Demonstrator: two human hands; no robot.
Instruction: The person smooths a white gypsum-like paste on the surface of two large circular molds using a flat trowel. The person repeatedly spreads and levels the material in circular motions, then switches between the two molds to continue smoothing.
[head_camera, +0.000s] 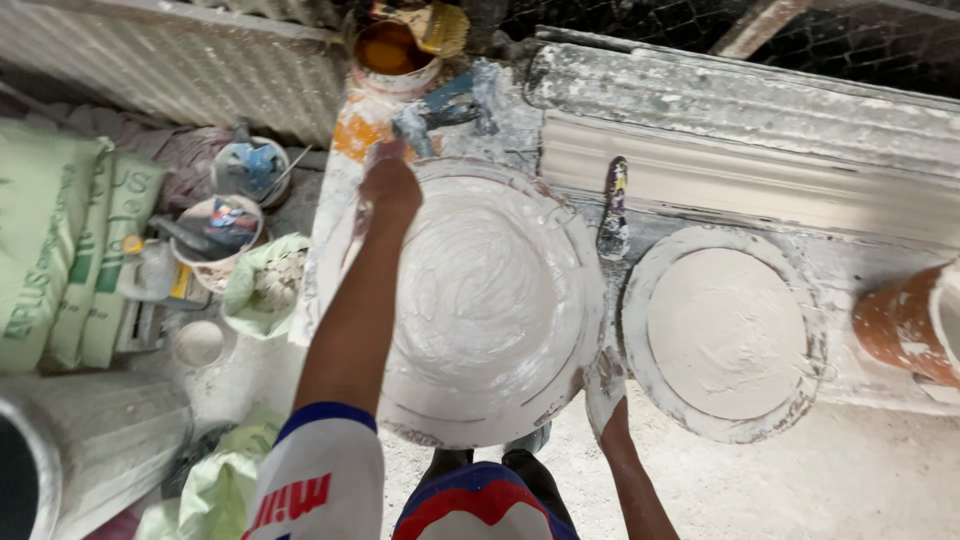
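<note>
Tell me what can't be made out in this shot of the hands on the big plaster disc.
- Left hand: head view; fingers blurred and plaster-coated at the large round mould's far rim, so the grip is unclear.
- Right hand: white with plaster at the near right rim; fingers partly hidden under the edge.
- Orange pot: cut off by the right edge.
- Small tubs: contents too small to identify.

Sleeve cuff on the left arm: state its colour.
Blue band on a white sleeve cuff, seen in the head view.

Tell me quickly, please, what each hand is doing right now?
Left hand: resting on the far rim of the large plaster disc; grip cannot be told.
Right hand: open, pressed against the disc's near right edge.
</note>
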